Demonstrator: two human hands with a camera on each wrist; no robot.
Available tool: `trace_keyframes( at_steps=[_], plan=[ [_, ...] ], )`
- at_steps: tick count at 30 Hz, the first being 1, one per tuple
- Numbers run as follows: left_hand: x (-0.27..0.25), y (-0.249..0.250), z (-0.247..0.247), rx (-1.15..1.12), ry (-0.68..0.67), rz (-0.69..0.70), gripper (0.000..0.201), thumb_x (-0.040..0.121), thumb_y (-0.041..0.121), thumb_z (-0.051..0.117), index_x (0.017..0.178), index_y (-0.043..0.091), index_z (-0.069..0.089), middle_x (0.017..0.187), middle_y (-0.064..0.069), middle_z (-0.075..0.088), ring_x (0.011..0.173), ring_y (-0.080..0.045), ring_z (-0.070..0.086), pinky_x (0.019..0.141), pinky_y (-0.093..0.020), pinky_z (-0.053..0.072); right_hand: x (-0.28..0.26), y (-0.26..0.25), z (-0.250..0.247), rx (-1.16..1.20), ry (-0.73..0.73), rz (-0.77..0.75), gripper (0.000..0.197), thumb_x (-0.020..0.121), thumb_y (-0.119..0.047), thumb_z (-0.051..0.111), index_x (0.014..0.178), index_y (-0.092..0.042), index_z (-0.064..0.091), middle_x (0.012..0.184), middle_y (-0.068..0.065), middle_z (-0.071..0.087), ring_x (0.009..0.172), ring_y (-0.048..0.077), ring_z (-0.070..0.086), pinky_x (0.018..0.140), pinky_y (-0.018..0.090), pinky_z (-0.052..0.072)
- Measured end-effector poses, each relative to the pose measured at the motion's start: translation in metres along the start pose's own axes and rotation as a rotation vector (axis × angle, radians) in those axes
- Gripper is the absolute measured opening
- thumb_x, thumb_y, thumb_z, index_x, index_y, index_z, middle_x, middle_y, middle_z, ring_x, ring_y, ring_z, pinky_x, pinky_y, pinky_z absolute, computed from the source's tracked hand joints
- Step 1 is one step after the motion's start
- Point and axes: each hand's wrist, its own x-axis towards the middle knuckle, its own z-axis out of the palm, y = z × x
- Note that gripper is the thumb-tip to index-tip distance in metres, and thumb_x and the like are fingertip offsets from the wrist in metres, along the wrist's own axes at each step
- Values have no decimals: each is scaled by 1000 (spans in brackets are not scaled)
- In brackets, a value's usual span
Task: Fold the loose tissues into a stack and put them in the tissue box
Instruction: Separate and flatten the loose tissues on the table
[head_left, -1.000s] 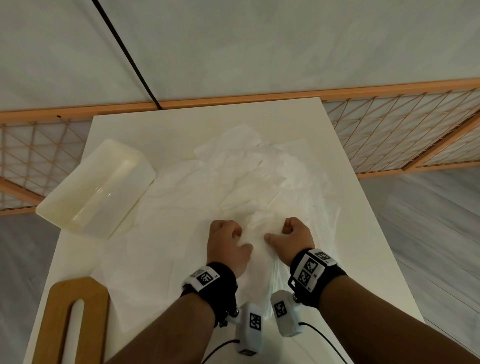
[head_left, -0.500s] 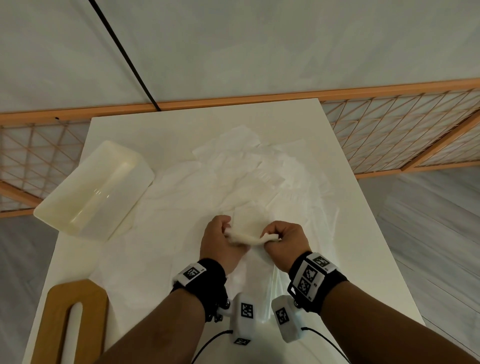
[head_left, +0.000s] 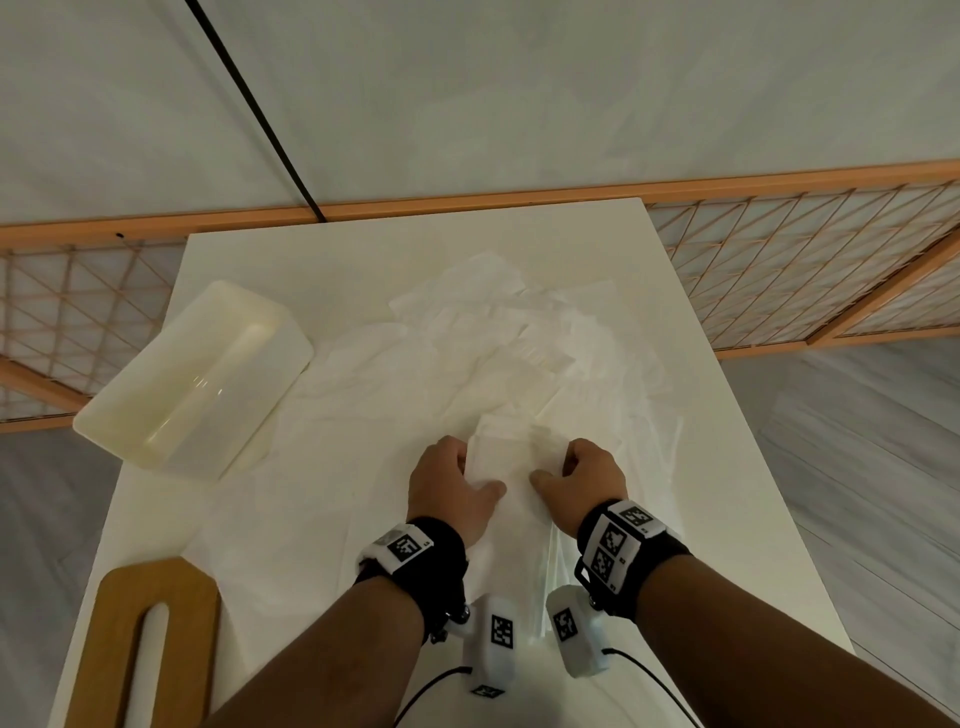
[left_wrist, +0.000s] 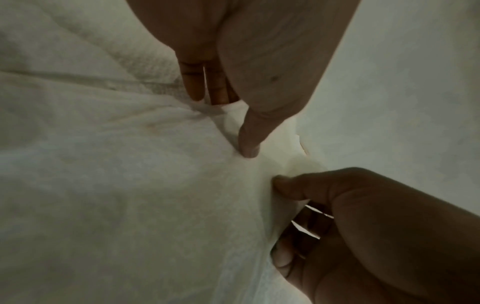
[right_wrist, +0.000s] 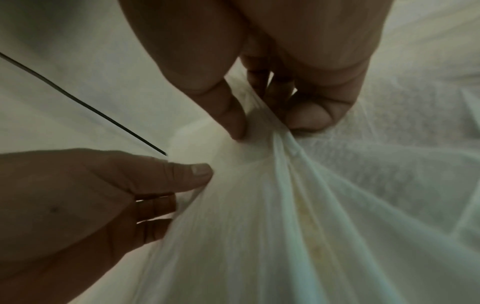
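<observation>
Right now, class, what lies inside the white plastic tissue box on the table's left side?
The tissue box lies open and looks empty: only its glossy inner walls and floor show. The loose tissues lie outside it, on the table.

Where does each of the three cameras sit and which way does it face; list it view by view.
Head: on the head, looking down at the table, tissue box, both forearms.
Left wrist: under the left hand, looking along it at the tissue; right hand opposite.
Right wrist: under the right hand, facing the gathered tissue; left hand opposite.
Shared: both hands pinching one tissue.
</observation>
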Motion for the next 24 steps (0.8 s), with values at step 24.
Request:
trace_keyframes(
  at_steps=[24],
  plan=[
    [-15,0,-12,-858,-215,-176,22,90,-2,70,111,4,67,104,-18,75,96,-37,73,85,-52,60,-8,-1,-15,453,-189,-169,44,71,-14,93,103,-23,63,85,0,78,78,18,75,72,38,61]
  ],
)
